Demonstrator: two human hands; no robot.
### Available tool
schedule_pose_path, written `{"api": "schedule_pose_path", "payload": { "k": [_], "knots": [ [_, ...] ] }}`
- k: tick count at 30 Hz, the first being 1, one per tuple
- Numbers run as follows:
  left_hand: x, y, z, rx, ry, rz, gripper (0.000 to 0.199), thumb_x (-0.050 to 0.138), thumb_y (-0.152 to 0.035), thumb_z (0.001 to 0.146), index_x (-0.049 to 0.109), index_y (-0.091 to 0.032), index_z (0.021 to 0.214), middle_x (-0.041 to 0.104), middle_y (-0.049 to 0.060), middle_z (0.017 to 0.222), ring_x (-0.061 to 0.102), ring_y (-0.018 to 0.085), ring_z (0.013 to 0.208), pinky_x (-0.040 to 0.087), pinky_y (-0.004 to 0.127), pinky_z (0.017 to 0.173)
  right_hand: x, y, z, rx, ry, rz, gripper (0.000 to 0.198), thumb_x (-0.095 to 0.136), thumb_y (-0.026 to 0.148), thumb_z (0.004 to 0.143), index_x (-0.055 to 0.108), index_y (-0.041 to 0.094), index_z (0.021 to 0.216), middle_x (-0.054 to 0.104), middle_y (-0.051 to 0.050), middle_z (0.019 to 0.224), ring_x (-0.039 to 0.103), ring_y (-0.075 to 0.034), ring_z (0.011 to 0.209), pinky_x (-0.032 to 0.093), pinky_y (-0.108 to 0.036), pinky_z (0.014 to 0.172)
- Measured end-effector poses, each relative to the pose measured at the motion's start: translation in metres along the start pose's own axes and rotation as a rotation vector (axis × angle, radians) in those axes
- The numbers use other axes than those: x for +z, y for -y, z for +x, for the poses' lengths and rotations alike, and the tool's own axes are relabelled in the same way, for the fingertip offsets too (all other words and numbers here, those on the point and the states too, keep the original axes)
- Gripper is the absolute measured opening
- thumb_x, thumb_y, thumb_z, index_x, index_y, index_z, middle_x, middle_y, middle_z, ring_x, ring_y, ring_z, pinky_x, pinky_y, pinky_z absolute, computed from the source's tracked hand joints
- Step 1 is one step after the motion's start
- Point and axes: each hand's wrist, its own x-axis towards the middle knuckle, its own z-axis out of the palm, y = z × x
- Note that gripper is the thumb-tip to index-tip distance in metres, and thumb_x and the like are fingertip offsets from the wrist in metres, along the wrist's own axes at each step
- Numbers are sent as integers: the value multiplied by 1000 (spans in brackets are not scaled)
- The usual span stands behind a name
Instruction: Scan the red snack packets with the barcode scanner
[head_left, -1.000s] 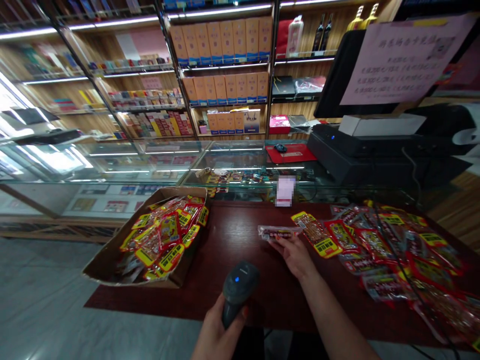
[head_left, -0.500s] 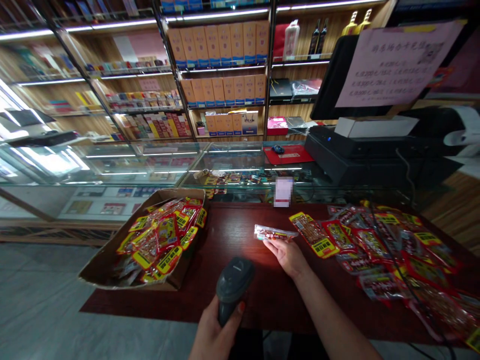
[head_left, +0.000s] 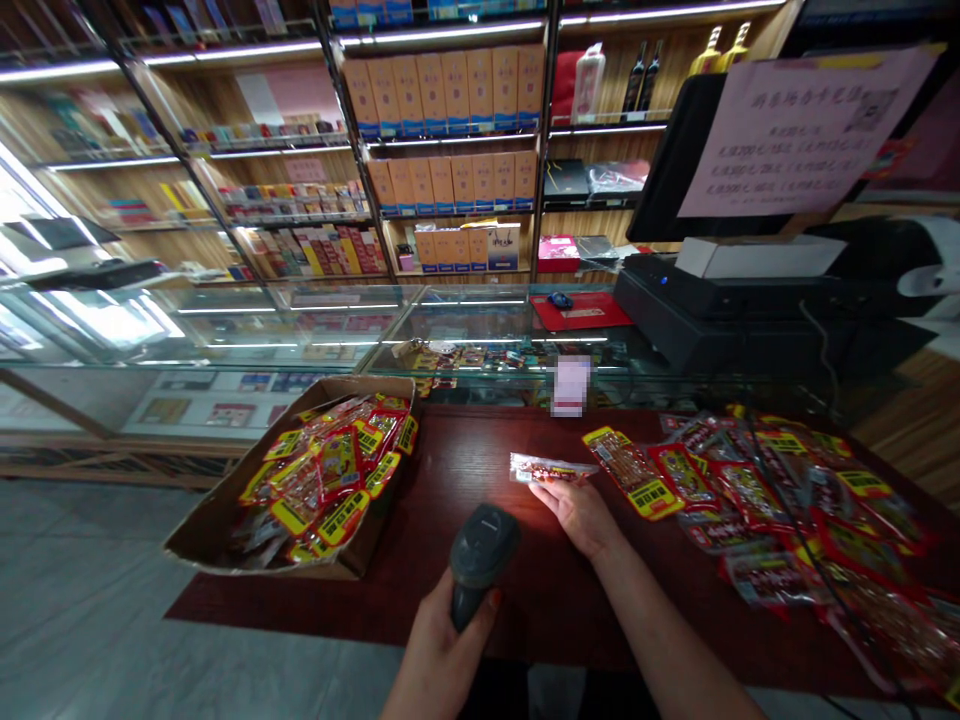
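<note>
My left hand is wrapped round the grip of a dark grey barcode scanner, whose head points forward over the table. A small snack packet, clear with red and a little yellow, is held in my right hand, fingers beneath and thumb against it. Its far end sticks out to the left. Just to the right of that hand lies a yellow and red snack packet, beside a spread pile of similar packets.
A cardboard box full of snack packets stands on the left of the dark red table. Behind runs a glass display counter. At the right are a monitor and a black cash drawer; a cable crosses the pile.
The scanner in my left hand has moved a little up and to the right, closer to the held packet. My right hand keeps nearly the same place. The view has shifted slightly.
</note>
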Motion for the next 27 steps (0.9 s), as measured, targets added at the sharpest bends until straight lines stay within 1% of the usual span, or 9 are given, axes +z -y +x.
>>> {"api": "schedule_pose_path", "payload": {
  "k": [4, 7, 9, 16, 20, 22, 24, 26, 27],
  "knots": [
    [8, 5, 11, 30, -1, 14, 29, 62, -37, 87, 72, -12, 100, 73, 5, 85, 65, 22, 79, 52, 28, 75, 4, 3, -4, 2, 23, 3, 24, 86, 19, 61, 73, 24, 81, 78, 0, 91, 71, -23, 101, 53, -48, 104],
    [12, 9, 17, 48, -18, 11, 28, 62, -36, 88, 72, -13, 100, 72, 4, 84, 63, 22, 79, 50, 29, 76, 4, 4, -5, 12, 30, 18, 23, 87, 16, 60, 73, 23, 76, 77, 0, 85, 72, -21, 93, 54, -46, 102],
    [14, 9, 20, 47, -28, -3, 27, 63, -36, 87, 71, -13, 97, 70, 3, 82, 62, 21, 77, 49, 27, 74, 3, 4, -3, 21, 24, 38, 24, 88, 15, 58, 73, 22, 76, 78, 1, 86, 72, -19, 91, 56, -43, 100],
    [15, -2, 14, 18, -8, -60, 28, 65, -36, 85, 71, -13, 99, 70, 3, 82, 59, 19, 74, 49, 27, 71, -1, 0, 4, 56, 41, 44, 31, 91, 19, 57, 73, 23, 83, 80, 2, 90, 74, -16, 86, 62, -33, 85],
    [13, 10, 11, -49, -13, -102, 27, 68, -39, 83, 69, -14, 92, 63, -2, 68, 52, 13, 58, 46, 23, 57, -5, 1, 4, 48, 9, 29, 33, 93, 24, 58, 73, 21, 84, 79, 3, 88, 73, -14, 81, 63, -30, 82],
    [10, 22, 12, -130, -5, -170, 33, 71, -45, 81, 66, -15, 92, 55, -6, 56, 44, 10, 45, 39, 21, 46, -9, 1, 3, 31, -34, 19, 33, 94, 29, 59, 72, 22, 83, 78, 5, 86, 72, -12, 77, 64, -27, 78],
    [6, 34, 14, -209, 6, -263, 44, 75, -52, 76, 64, -15, 96, 48, -10, 45, 38, 8, 37, 32, 19, 38, -8, -1, 1, 12, -85, 12, 34, 95, 31, 58, 71, 22, 79, 76, 6, 81, 70, -10, 73, 64, -24, 72],
    [1, 46, 16, -251, 20, -396, 52, 78, -55, 72, 63, -14, 102, 48, -11, 44, 39, 8, 34, 30, 18, 36, 5, -4, 1, 2, -119, 12, 34, 95, 32, 58, 69, 21, 77, 74, 6, 78, 69, -9, 70, 64, -21, 69],
    [-2, 51, 17, -262, 25, -463, 54, 79, -55, 72, 62, -14, 104, 51, -10, 46, 40, 7, 34, 31, 17, 36, 18, -6, 3, 3, -114, 13, 33, 95, 32, 59, 69, 21, 77, 74, 6, 77, 69, -9, 69, 63, -21, 68]
  ]
}}
